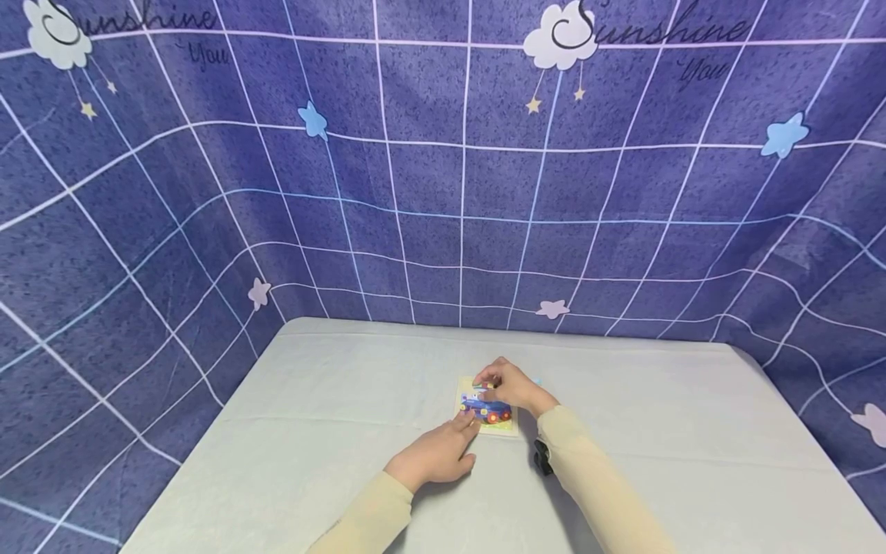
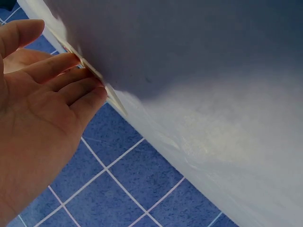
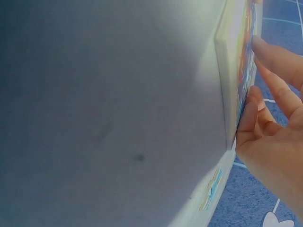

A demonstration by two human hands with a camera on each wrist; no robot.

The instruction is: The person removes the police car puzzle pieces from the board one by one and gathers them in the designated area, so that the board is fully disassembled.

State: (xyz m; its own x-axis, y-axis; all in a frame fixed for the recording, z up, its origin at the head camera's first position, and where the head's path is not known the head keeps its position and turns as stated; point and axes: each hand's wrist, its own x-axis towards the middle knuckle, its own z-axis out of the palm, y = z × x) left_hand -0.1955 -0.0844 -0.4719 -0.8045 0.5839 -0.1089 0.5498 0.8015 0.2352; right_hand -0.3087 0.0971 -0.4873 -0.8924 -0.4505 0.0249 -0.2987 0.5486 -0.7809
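Note:
A small, flat puzzle board with a pale rim lies on the table, showing a blue train with red wheels. My left hand rests its outstretched fingertips on the board's near left part; the left wrist view shows these fingers straight against it. Over the board's upper part, my right hand has curled fingers and pinches a puzzle piece at the train's top, largely hidden by the fingers. The right wrist view shows the thumb and fingertips at the picture's surface, close to the board's thick edge.
A small light-blue piece lies flat on the table beyond the right hand. The white-covered table meets a blue gridded curtain at the back and sides. A black object sits at the right wrist.

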